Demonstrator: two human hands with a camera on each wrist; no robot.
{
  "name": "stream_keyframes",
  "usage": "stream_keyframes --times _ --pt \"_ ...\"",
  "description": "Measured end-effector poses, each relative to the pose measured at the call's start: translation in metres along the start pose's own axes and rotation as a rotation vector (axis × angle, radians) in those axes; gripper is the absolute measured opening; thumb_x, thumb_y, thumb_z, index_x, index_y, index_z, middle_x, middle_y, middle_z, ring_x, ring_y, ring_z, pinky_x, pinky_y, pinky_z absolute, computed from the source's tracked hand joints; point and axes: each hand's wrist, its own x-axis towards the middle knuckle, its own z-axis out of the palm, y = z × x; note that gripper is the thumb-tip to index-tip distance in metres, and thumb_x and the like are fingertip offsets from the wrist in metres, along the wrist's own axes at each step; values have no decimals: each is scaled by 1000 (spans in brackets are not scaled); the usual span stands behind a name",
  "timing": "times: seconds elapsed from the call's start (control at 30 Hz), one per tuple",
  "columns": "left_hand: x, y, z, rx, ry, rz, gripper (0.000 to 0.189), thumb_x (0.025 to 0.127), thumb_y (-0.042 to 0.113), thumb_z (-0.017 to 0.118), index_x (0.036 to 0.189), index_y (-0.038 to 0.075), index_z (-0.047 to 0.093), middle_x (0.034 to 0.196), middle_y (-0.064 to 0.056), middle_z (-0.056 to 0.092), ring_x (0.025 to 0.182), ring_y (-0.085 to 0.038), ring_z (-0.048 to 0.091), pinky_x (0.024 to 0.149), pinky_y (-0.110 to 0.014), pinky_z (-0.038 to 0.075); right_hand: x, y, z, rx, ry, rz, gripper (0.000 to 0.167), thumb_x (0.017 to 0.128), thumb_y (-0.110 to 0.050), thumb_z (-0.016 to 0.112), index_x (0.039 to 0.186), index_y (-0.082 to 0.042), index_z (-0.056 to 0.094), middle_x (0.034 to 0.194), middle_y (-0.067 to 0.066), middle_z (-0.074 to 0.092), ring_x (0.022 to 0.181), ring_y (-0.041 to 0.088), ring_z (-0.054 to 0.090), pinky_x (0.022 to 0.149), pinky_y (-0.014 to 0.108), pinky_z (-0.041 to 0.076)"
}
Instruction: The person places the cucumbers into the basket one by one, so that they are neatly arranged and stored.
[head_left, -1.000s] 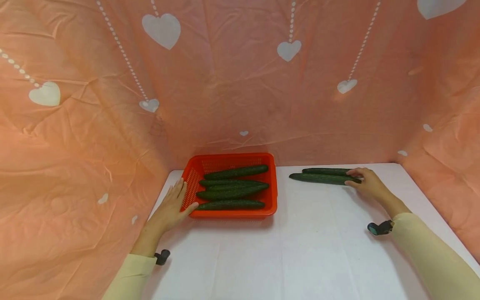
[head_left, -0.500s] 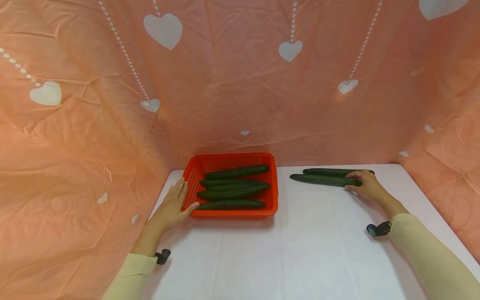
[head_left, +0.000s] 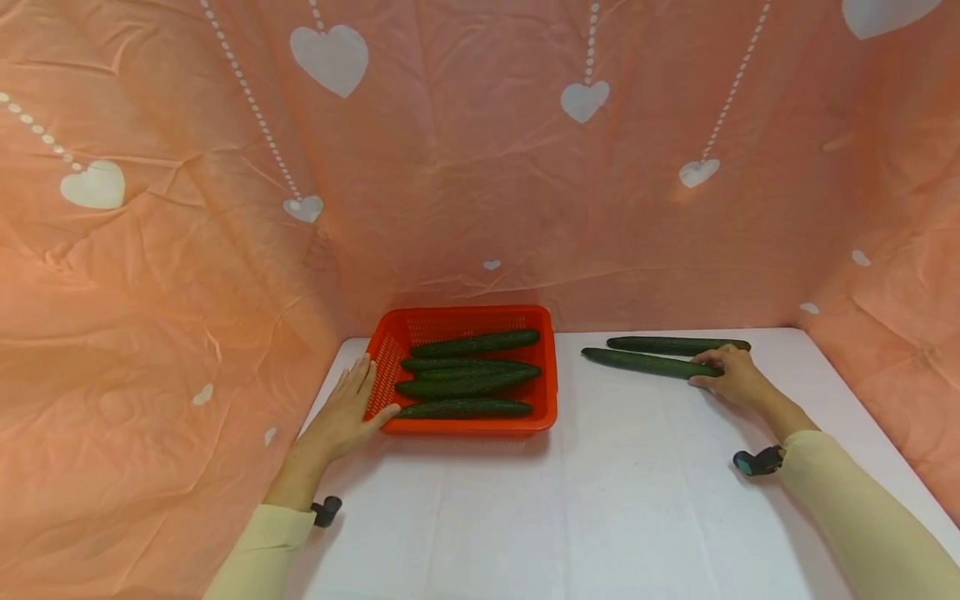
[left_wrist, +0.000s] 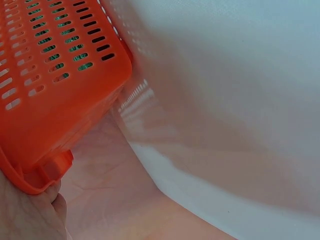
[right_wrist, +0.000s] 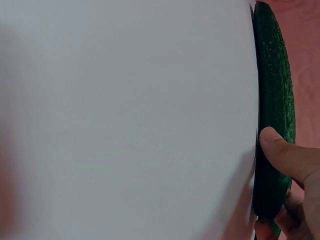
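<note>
At the right of the head view, my right hand (head_left: 733, 377) pinches the right end of a long dark green cucumber (head_left: 641, 362) on the white table. The thumb (right_wrist: 282, 150) lies along one side of that bumpy cucumber (right_wrist: 272, 75) in the right wrist view, fingers on the other. Just behind it lies a second cucumber (head_left: 667, 344). My left hand (head_left: 341, 417) rests on the left rim of a red plastic basket (head_left: 551, 392), fingers straight, thumb at the near corner. Inside the basket lie several cucumbers (head_left: 468, 382), side by side.
The white table (head_left: 540, 517) reaches back to an orange cloth (head_left: 480, 208) printed with white hearts, which also hangs at both sides. Slotted holes pierce the basket's wall in the left wrist view. Each wrist wears a small dark camera.
The right hand has drawn the near cucumber's right end slightly toward the person, widening the gap to the cucumber behind. The left hand stays on the basket rim.
</note>
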Motion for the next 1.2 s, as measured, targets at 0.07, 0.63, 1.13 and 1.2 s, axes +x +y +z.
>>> stream_keyframes --times 0.07,0.63,1.13,1.2 --pt "0 0 0 1 -5 -2 102 106 63 52 168 -8 13 179 -23 1 164 -46 5 133 -59 5 -1 -1 0 2 -4 -8 43 99 -17 79 128 12 67 119 35 58 114 55 53 98 71 45" --pt "-1 2 -1 -9 -11 -11 102 106 62 54 168 -7 12 179 -23 0 164 -46 5 133 -58 4 -11 -13 -2 72 -9 33 48 113 -32 57 144 5 53 143 45 52 134 68 45 106 80 38" --pt "0 0 0 0 -3 -12 102 106 64 52 168 -6 13 179 -22 1 164 -47 7 133 -59 5 -21 -23 -6 101 121 -31 42 111 -28 64 140 2 61 125 35 68 105 47 63 89 60 51" --pt "0 0 0 1 -4 -12 101 106 63 52 168 -7 13 179 -22 1 164 -47 6 133 -59 5 -22 -28 -7 98 152 -55 39 109 -24 66 138 2 63 117 31 71 95 37 62 82 48 50"
